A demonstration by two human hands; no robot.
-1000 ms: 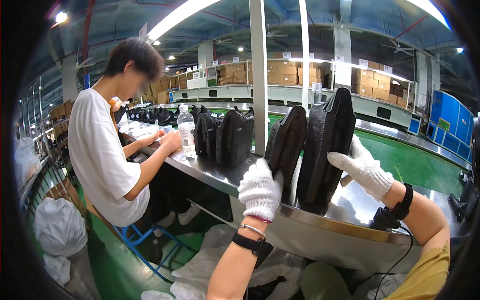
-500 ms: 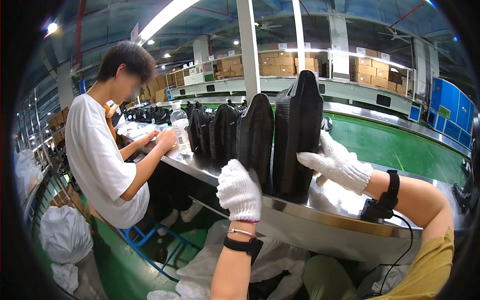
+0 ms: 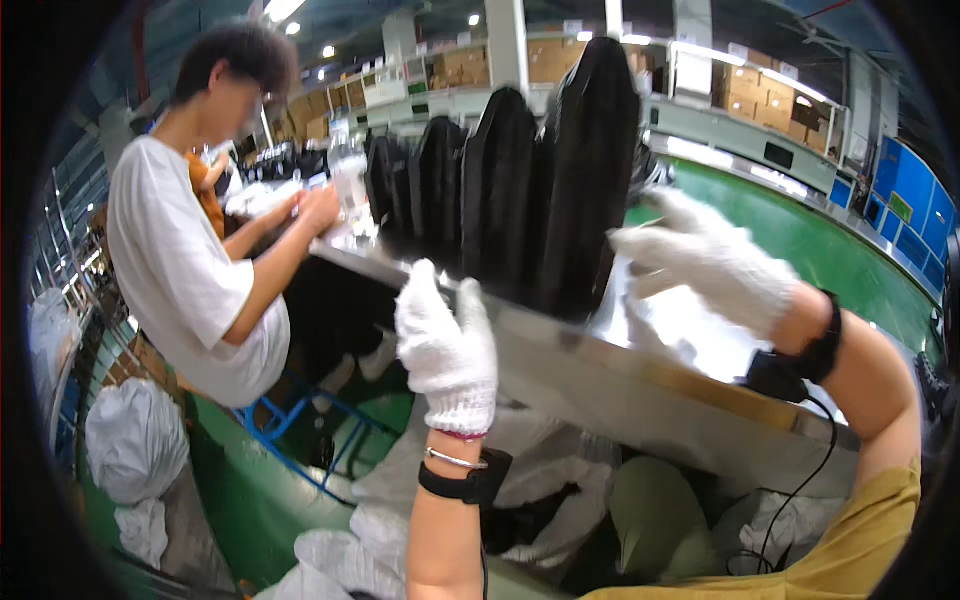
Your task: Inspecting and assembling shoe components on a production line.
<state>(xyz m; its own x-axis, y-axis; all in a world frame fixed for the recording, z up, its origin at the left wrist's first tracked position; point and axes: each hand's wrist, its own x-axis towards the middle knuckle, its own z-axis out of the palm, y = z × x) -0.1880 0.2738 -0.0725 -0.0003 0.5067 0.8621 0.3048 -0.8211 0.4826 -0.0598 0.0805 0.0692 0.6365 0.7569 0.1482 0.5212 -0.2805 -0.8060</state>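
Several tall stacks of black sole-shaped pieces stand on a shiny metal bench. The tallest stack is on the right, and a shorter stack rises beside it. My left hand, in a white knitted glove, is at the bench's near edge, thumb and fingers apart, nothing in it. To the right of the tallest stack, my right hand is raised in a matching glove. It is blurred, with its fingers spread and a gap between it and the stack.
At the left, a person in a white shirt works at the same bench. A clear bottle stands between that person and the stacks. White plastic bags lie at the lower left. A cable hangs from my right wrist strap.
My right hand has come off the tallest stack, its fingers spreading. The left hand has drawn back from the stacks and opened. The whole view has shifted and blurred.
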